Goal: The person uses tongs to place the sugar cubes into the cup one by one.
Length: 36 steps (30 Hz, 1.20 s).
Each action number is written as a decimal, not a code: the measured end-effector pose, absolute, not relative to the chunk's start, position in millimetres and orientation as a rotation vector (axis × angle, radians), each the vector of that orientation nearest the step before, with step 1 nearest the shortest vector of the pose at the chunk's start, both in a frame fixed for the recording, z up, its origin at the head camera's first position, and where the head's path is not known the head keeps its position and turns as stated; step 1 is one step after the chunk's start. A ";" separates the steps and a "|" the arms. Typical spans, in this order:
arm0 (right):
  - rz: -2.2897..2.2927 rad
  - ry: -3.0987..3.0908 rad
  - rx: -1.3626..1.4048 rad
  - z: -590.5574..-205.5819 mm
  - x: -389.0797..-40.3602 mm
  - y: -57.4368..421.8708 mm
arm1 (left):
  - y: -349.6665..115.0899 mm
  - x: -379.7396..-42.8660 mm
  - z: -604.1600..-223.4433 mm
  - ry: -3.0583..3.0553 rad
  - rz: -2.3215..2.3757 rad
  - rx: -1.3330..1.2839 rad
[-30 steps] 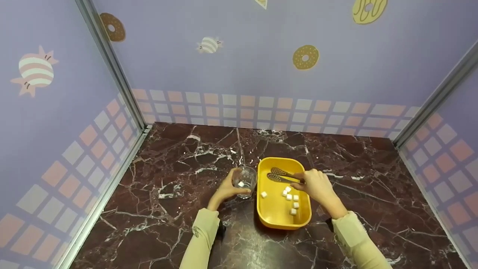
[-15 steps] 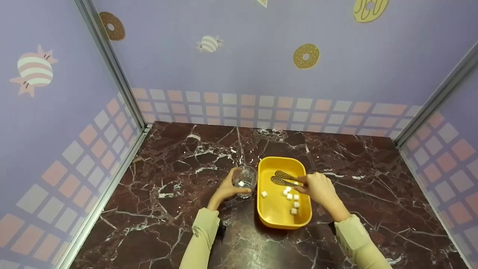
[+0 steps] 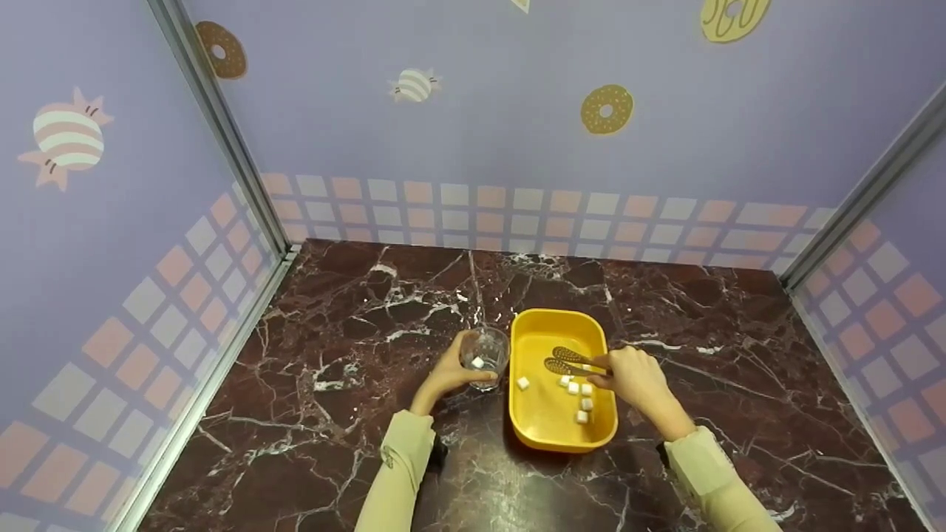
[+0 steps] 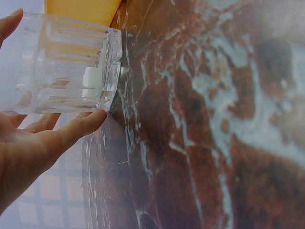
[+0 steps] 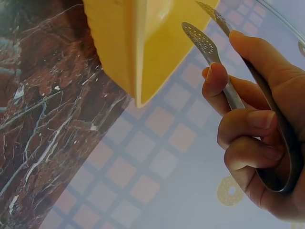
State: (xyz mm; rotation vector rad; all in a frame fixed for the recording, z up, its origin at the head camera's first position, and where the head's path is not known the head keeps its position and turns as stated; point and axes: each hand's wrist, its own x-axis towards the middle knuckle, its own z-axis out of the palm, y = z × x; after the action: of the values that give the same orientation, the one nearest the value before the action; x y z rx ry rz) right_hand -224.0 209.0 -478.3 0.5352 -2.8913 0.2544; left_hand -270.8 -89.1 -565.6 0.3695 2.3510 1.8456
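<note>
My left hand [image 3: 449,369] holds a clear drinking glass [image 3: 488,347] upright on the table, thumb and fingers around its side. One white cube [image 4: 92,82] lies at the bottom of the glass. In my right hand [image 3: 637,378] are metal tongs [image 5: 202,42] with perforated ends, their arms apart and nothing visible between them. The tong ends are over the yellow bin [image 3: 525,423], just above a group of white cubes [image 3: 573,388], some partly covered by the tongs. A separate cube [image 3: 523,383] lies by the bin's left wall.
The bin stands right beside the glass on a dark red marbled table [image 3: 355,318]. Patterned purple panels [image 3: 517,133] rise behind and at both sides, with a metal post [image 3: 222,125] at the back left corner.
My right hand has moved slightly right and toward me, bringing the tongs over the group of cubes. The left hand and glass have stayed in place.
</note>
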 end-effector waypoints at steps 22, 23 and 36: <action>0.038 -2.948 0.521 -489.2 -225.7 202.4 | -89.9 -269.7 -565.3 2.361 1.858 0.407; 0.030 -2.949 0.517 -488.7 -225.7 202.1 | -89.8 -269.9 -565.2 2.358 1.858 0.404; -0.031 -2.939 0.557 -487.9 -227.8 198.9 | -90.7 -263.0 -551.5 2.334 1.842 0.393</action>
State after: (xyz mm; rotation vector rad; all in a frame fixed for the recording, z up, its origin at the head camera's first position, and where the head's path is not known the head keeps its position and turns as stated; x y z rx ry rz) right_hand -227.8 198.9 -487.9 0.5569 -2.9391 -0.0307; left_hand -263.0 -90.7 -551.5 0.3931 2.3341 1.8423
